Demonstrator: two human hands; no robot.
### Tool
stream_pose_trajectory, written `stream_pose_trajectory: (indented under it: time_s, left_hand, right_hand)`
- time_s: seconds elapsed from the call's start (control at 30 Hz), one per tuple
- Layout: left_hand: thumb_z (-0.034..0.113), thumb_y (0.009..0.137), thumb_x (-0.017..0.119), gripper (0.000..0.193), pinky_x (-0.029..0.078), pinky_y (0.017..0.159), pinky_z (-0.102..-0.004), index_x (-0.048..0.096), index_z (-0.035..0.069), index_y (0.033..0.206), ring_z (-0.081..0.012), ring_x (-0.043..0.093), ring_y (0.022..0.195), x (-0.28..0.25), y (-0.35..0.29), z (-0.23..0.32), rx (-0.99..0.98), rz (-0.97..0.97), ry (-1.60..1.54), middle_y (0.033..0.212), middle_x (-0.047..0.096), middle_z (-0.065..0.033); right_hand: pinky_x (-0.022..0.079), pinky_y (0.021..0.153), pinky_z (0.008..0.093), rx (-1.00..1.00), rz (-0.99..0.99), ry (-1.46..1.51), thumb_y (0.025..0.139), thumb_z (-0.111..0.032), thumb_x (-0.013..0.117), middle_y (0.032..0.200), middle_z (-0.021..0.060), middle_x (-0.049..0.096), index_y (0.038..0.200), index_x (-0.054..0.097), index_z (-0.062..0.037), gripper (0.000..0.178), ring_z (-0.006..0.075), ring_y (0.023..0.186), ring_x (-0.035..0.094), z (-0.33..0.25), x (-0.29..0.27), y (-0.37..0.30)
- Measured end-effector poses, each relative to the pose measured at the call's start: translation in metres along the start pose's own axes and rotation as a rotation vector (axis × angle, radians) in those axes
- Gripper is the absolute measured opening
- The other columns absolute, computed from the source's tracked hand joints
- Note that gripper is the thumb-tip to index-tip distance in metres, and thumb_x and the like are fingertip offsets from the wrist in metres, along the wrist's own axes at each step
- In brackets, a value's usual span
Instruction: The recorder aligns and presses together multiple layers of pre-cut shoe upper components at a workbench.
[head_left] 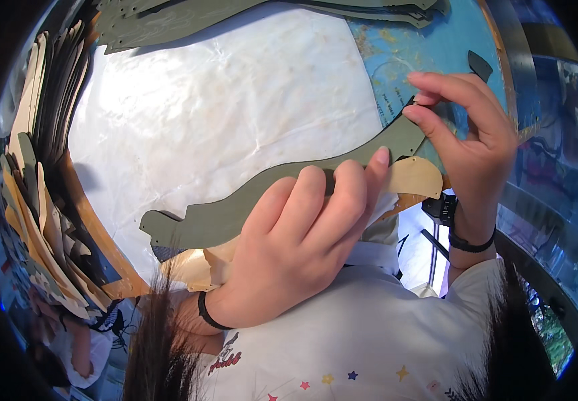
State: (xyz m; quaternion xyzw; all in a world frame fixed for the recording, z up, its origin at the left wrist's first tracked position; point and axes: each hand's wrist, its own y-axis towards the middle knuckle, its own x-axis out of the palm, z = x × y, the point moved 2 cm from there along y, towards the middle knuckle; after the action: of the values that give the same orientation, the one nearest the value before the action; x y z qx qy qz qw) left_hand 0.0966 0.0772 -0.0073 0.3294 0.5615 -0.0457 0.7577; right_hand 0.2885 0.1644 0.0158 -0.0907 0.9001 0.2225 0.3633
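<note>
A long, curved olive-green leather-like piece (228, 212) with small punched holes and a dark edge lies slantwise across the near side of the table. My left hand (295, 240) is closed over its middle, fingers curled on the upper face; its thumb is out of sight. At the far right end, my right hand (473, 127) pinches the corner between thumb and a fingertip, its index finger raised. Tan pieces (417, 176) show beneath the green one, near my right wrist and below its left part. Whether they are joined to it cannot be made out.
A white sheet (235, 100) covers much of the blue tabletop (436, 47). More olive-green pieces (182, 25) are stacked at the far edge. Bundles of dark and tan pieces (55, 100) stand along the left. A small dark piece (480, 65) lies at the far right. Another person (81, 347) is at the lower left.
</note>
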Motion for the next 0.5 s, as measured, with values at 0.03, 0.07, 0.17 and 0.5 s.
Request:
stream_pose_trajectory:
  time_s: [0.03, 0.07, 0.17, 0.5]
  left_hand:
    - [0.007, 0.078, 0.066, 0.052, 0.049, 0.076, -0.0305, 0.078, 0.014, 0.128, -0.0178, 0.056, 0.093, -0.0005, 0.0006, 0.0002, 0.002, -0.001, 0.000, 0.114, 0.054, -0.0014]
    - [0.007, 0.077, 0.067, 0.053, 0.049, 0.077, -0.0306, 0.078, 0.014, 0.128, -0.0179, 0.056, 0.092, -0.0010, 0.0013, 0.0004, 0.000, -0.001, -0.003, 0.114, 0.054, -0.0015]
    - [0.006, 0.077, 0.067, 0.053, 0.049, 0.077, -0.0308, 0.078, 0.014, 0.128, -0.0180, 0.056, 0.092, -0.0015, 0.0013, 0.0001, -0.005, -0.003, -0.012, 0.114, 0.054, -0.0017]
    - [0.006, 0.076, 0.066, 0.057, 0.049, 0.079, -0.0316, 0.075, 0.013, 0.132, -0.0189, 0.057, 0.093, -0.0055, 0.0037, 0.0014, -0.014, -0.050, -0.043, 0.116, 0.054, -0.0025]
  right_hand:
    - [0.053, 0.078, 0.0259, -0.010, -0.002, 0.000, 0.076, 0.012, 0.082, 0.095, 0.0074, 0.070, 0.110, 0.076, 0.0024, 0.036, 0.0145, 0.085, 0.066, 0.0000, -0.0001, 0.0004]
    - [0.053, 0.078, 0.0257, -0.020, -0.004, 0.000, 0.075, 0.012, 0.082, 0.095, 0.0075, 0.070, 0.109, 0.076, 0.0024, 0.036, 0.0144, 0.084, 0.067, -0.0001, -0.0003, 0.0007]
    - [0.053, 0.077, 0.0257, -0.017, -0.003, -0.007, 0.075, 0.012, 0.082, 0.095, 0.0073, 0.070, 0.108, 0.076, 0.0020, 0.035, 0.0140, 0.084, 0.067, -0.0011, 0.0005, 0.0011]
    - [0.054, 0.085, 0.0341, -0.242, 0.092, -0.607, 0.076, 0.000, 0.086, 0.102, 0.0087, 0.074, 0.114, 0.076, -0.0028, 0.040, 0.0219, 0.092, 0.068, -0.0076, -0.0025, -0.0003]
